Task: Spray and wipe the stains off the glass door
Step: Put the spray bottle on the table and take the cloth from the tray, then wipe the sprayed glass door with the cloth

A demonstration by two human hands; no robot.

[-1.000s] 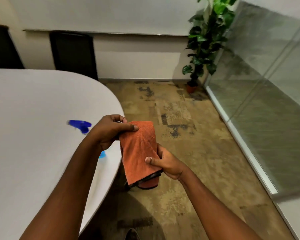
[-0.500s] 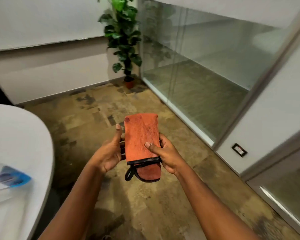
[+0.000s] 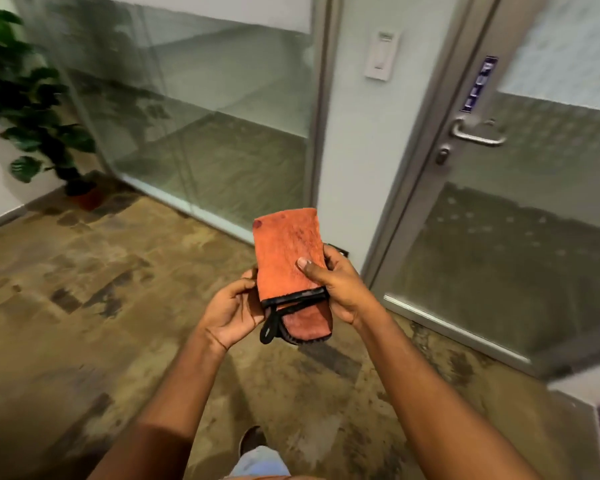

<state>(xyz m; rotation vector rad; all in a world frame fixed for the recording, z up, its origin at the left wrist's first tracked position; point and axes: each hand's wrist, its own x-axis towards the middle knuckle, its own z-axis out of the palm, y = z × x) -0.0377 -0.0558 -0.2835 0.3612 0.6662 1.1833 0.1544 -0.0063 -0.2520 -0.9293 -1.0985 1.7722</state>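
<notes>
since a moment ago i've turned from the table; the plant [image 3: 32, 133] sits far left and no spray bottle is in view. my left hand [image 3: 232, 310] curls on the folded orange cloth [image 3: 286, 258], my right hand [image 3: 336, 285] pinches it. the glass door [image 3: 520, 237] stands right, near: i judge wiping comes next, though unsprayed.

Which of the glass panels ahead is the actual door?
The right panel, the glass door: it alone carries a lever handle, a lock and a sign. The left glass wall panel has none.
</notes>
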